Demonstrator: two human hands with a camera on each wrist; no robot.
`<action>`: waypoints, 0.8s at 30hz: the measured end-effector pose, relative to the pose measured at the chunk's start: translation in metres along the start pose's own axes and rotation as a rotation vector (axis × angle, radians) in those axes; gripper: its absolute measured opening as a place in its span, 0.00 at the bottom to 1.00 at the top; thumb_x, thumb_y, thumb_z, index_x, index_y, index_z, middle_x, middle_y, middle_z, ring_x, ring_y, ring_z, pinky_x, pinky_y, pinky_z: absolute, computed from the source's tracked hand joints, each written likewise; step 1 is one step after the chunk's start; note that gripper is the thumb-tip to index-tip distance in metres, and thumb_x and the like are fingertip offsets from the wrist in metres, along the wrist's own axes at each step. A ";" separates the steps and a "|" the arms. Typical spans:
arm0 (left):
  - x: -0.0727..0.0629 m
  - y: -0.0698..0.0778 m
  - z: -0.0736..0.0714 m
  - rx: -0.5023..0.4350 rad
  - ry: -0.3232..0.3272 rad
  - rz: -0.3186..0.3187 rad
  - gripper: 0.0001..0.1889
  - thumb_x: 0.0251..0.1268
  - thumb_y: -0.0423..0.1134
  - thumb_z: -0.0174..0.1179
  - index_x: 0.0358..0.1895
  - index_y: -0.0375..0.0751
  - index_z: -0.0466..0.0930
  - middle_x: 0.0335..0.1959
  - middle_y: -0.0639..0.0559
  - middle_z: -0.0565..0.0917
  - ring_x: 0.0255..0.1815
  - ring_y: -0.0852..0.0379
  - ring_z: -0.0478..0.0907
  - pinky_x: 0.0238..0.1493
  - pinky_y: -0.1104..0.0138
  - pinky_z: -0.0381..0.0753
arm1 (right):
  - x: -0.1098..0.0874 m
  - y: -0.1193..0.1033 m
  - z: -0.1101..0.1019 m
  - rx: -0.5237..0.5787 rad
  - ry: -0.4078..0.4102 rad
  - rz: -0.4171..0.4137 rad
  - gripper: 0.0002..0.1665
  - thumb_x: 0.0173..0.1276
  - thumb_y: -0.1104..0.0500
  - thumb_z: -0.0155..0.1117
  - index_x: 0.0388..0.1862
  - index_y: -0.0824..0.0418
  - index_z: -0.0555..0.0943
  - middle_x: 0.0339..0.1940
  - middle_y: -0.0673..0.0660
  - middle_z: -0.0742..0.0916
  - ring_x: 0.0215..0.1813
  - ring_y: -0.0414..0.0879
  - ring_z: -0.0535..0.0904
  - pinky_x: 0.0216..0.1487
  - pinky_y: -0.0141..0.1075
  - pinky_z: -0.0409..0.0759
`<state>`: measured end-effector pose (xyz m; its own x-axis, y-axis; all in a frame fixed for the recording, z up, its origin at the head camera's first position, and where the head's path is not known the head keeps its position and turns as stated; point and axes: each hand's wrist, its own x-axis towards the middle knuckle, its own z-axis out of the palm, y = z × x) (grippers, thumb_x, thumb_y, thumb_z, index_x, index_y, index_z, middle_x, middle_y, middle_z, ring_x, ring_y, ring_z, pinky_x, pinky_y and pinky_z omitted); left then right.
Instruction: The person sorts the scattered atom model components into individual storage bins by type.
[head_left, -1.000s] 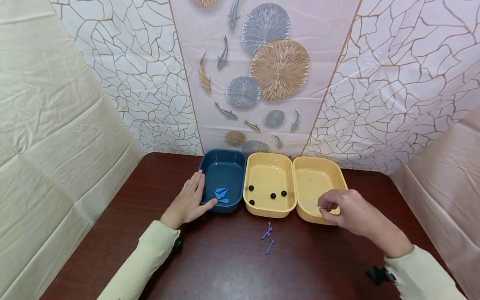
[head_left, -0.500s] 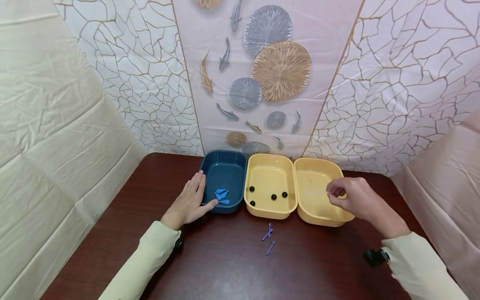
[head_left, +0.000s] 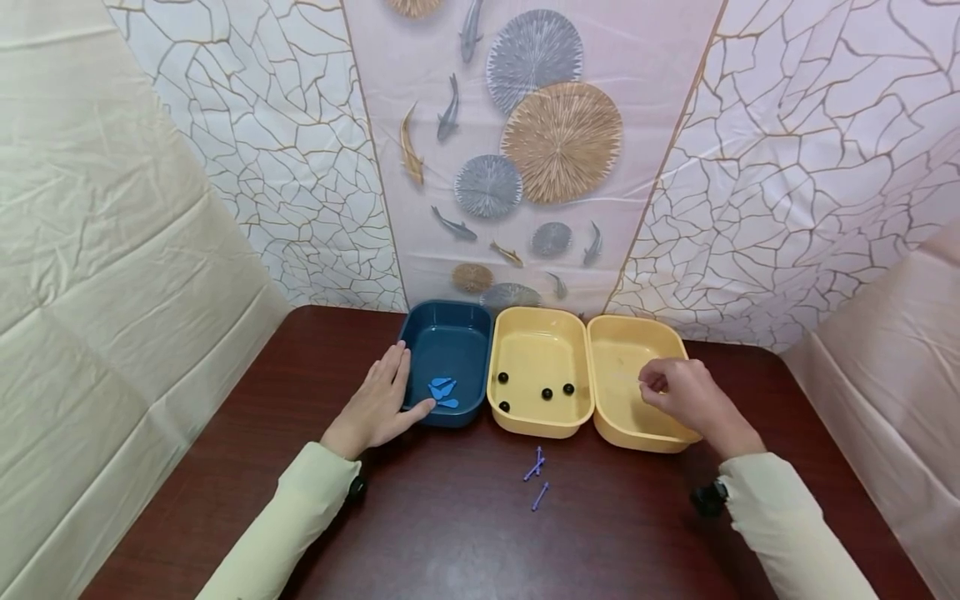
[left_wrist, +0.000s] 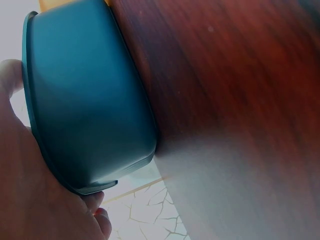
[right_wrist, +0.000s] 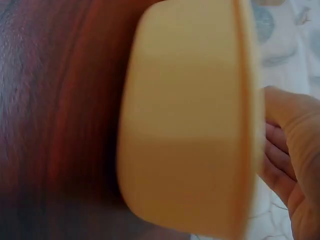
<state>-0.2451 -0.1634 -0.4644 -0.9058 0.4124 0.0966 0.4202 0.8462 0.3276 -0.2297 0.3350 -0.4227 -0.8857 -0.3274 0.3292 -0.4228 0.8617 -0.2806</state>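
Note:
My left hand [head_left: 375, 404] lies with straight fingers along the left side of the dark blue tray [head_left: 471, 408], its thumb over the front rim. Several small blue teardrop-shaped pieces [head_left: 442, 387] lie in that tray. My right hand [head_left: 686, 396] hovers over the right yellow tray [head_left: 651, 440], fingers curled and thumb close to the fingertips. Whether a thin clear piece sits between them cannot be made out; in the right wrist view the tray wall [right_wrist: 185, 125] hides the fingertips. Several black beads [head_left: 547, 394] sit in the middle yellow tray [head_left: 542, 428].
A few thin purple sticks [head_left: 540, 497] with knobbed ends lie on the dark red-brown table [head_left: 450, 533] in front of the middle tray. The three trays stand side by side against the patterned cloth backdrop [head_left: 495, 267]. Pale cloth [head_left: 112, 333] hangs at both sides.
My right hand rose back from the right tray's front, then shifted slightly left above it. A thin pale piece at its fingertips earlier is no longer distinct. The left hand stays put.

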 end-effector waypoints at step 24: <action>-0.001 0.000 0.002 0.005 0.000 0.005 0.53 0.76 0.66 0.52 0.85 0.27 0.43 0.89 0.34 0.43 0.89 0.35 0.43 0.87 0.40 0.48 | 0.014 -0.005 0.010 0.000 -0.144 0.059 0.08 0.64 0.67 0.73 0.40 0.70 0.88 0.33 0.60 0.92 0.37 0.52 0.89 0.43 0.50 0.89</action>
<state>-0.2441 -0.1633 -0.4659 -0.9036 0.4170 0.0983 0.4253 0.8457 0.3223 -0.2416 0.3221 -0.4258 -0.9274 -0.3283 0.1791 -0.3691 0.8811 -0.2958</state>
